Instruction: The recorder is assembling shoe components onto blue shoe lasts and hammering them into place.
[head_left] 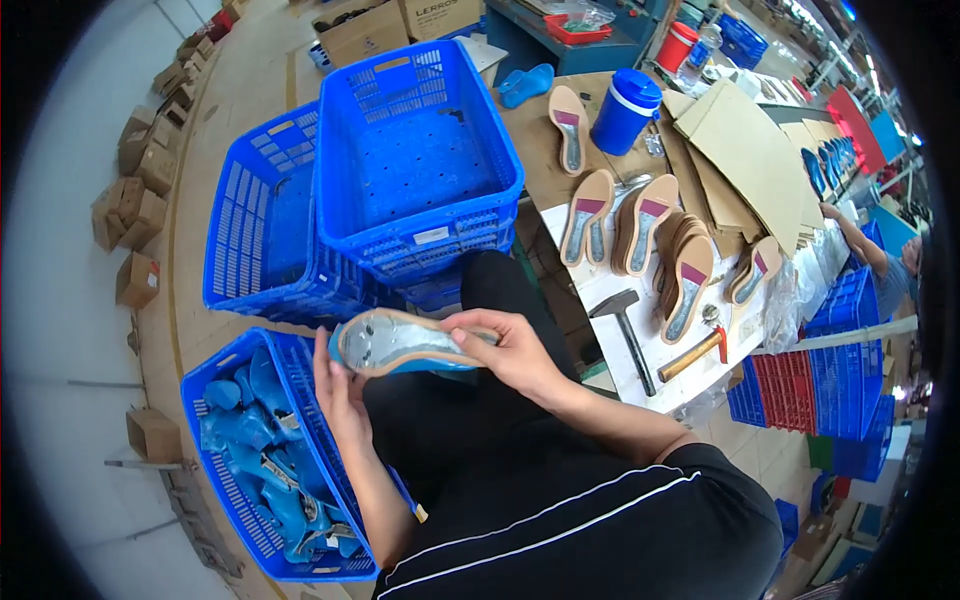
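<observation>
Over my lap, a blue shoe last lies sideways with a tan-edged insole against its sole side; the insole's face is grey and shiny. My left hand grips the wide toe end, its fingers at the edge. At the narrow heel end, my right hand holds on with the thumb on top of the insole; its other fingers are partly hidden. Close by my left forearm stands a blue crate filled with blue shoe lasts.
Stacked blue crates rise ahead. On the table to the right are stacks of insoles, a dark hammer, a wooden-handled hammer, a blue jug and cardboard sheets. Another person's arm shows at far right.
</observation>
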